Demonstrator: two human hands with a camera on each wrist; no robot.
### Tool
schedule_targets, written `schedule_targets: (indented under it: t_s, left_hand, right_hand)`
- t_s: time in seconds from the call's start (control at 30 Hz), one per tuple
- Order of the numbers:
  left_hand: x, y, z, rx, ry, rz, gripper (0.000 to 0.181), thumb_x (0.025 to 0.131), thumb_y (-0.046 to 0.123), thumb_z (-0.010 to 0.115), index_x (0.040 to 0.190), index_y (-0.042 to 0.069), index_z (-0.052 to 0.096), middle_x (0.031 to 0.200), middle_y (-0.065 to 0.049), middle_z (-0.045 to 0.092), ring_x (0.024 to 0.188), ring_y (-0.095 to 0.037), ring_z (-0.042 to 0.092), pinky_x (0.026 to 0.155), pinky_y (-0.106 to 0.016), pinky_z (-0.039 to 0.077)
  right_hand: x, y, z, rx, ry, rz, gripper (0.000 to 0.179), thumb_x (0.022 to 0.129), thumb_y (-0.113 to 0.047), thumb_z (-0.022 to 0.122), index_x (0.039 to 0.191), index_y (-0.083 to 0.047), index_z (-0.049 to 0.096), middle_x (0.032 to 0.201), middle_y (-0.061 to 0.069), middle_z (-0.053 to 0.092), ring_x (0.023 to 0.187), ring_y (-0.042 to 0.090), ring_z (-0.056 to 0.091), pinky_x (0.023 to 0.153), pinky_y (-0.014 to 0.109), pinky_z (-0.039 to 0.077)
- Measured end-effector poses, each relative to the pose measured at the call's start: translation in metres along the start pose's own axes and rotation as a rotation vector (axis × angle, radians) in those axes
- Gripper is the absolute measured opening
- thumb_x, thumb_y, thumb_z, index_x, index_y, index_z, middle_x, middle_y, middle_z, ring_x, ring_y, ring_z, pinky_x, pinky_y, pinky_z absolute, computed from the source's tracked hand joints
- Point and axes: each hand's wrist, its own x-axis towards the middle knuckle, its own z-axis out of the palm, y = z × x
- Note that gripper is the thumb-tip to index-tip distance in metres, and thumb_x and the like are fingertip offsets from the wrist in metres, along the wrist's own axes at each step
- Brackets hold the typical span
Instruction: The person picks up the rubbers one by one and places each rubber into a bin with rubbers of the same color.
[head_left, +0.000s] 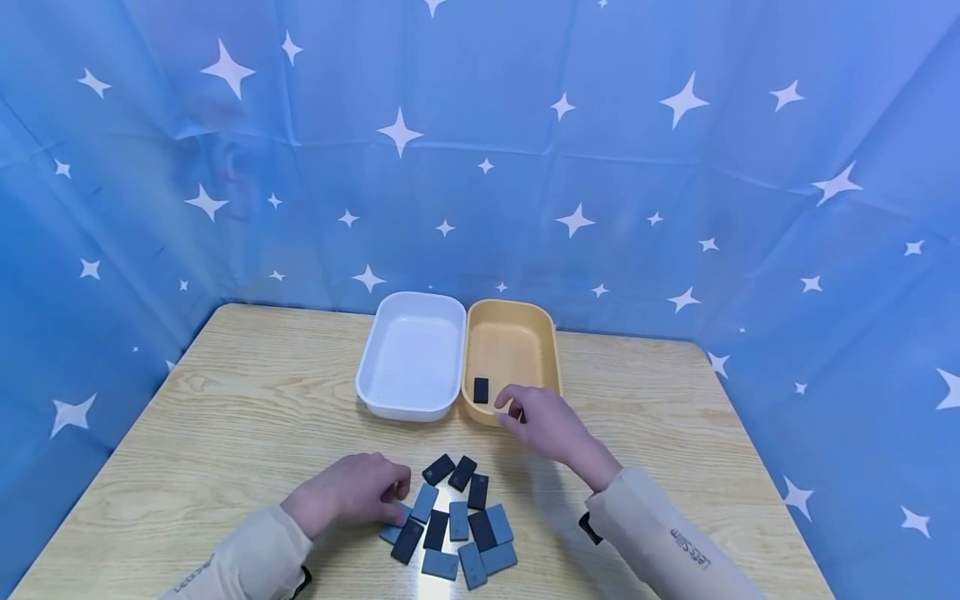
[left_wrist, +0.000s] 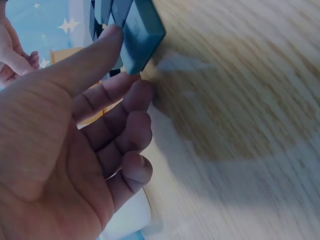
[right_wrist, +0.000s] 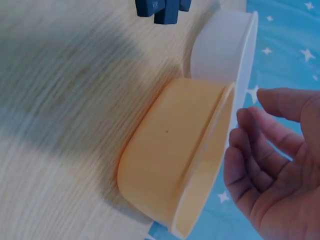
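Standing at the back of a pale wood-grain table (head_left: 637, 400), one orange bin (head_left: 517, 342), rounded rectangular, open-topped; reference point for all entries below.

Black block (head_left: 481, 390), one: lying flat on the floor of the orange bin, toward its near left corner.

Right hand (head_left: 551, 423), one: over the near right part of the orange bin, thumb and fingers spread apart and loosely bent, space showing between them.

White bin (head_left: 420, 350), one: of similar shape, immediately left of the orange bin, rims side by side.

Loose black blocks (head_left: 435, 530), six: on the table in front of the orange bin, set at various angles; three form the part of the cluster closest to it.

Blue-grey blocks (head_left: 458, 521), seven: in the same cluster in front of the orange bin, mixed with the black, several touching.

Outermost blue-grey block (head_left: 392, 534), one of the seven: at the cluster's left edge, forward and left of the orange bin, partly covered by a hand.

Left hand (head_left: 352, 492), one: forward and left of the orange bin, fingers bent, thumb at that outermost block; cannot tell whether it pinches it.

Light sleeves (head_left: 660, 533), two: in front of the orange bin, dark lettering on each.

Blue curtain (head_left: 487, 83), with white four-pointed stars (head_left: 400, 132): behind the orange bin.
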Motion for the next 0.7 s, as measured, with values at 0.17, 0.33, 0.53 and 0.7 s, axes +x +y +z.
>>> schedule_targets:
  t_s: [0.17, 0.33, 0.53, 0.7]
  left_hand:
    - [0.000, 0.001, 0.002, 0.012, 0.006, -0.005, 0.031, 0.075, 0.045, 0.078, 0.076, 0.023, 0.056, 0.063, 0.015, 0.048, 0.055, -0.002, 0.042, 0.054, -0.022, 0.035]
    - [0.001, 0.001, 0.003, 0.013, 0.007, 0.003, 0.033, 0.074, 0.045, 0.079, 0.075, 0.022, 0.055, 0.062, 0.016, 0.047, 0.054, -0.001, 0.041, 0.053, -0.021, 0.034]
    - [0.001, 0.001, 0.004, -0.001, 0.003, 0.013, 0.033, 0.074, 0.044, 0.079, 0.075, 0.021, 0.055, 0.062, 0.016, 0.047, 0.054, 0.000, 0.041, 0.053, -0.021, 0.035]
    - [0.002, 0.002, 0.003, -0.039, -0.022, -0.007, 0.032, 0.075, 0.041, 0.079, 0.076, 0.020, 0.055, 0.063, 0.015, 0.048, 0.055, -0.001, 0.042, 0.054, -0.021, 0.035]
  right_hand:
    - [-0.011, 0.000, 0.001, 0.024, -0.028, -0.022, 0.016, 0.091, -0.020, 0.067, 0.106, -0.013, 0.067, 0.075, -0.007, 0.062, 0.062, 0.007, 0.051, 0.058, 0.023, 0.043]
    - [-0.021, 0.003, 0.002, 0.029, -0.040, -0.029, 0.015, 0.091, -0.020, 0.068, 0.104, -0.014, 0.066, 0.074, -0.009, 0.059, 0.062, 0.007, 0.050, 0.058, 0.023, 0.043]
    - [-0.029, 0.009, 0.006, 0.017, -0.072, -0.063, 0.013, 0.091, -0.019, 0.068, 0.104, -0.016, 0.065, 0.070, -0.011, 0.054, 0.059, 0.004, 0.046, 0.057, 0.021, 0.041]
    - [-0.033, 0.010, 0.008, 0.026, -0.113, -0.092, 0.016, 0.092, -0.019, 0.066, 0.106, -0.012, 0.066, 0.071, -0.011, 0.054, 0.060, 0.003, 0.047, 0.058, 0.022, 0.041]
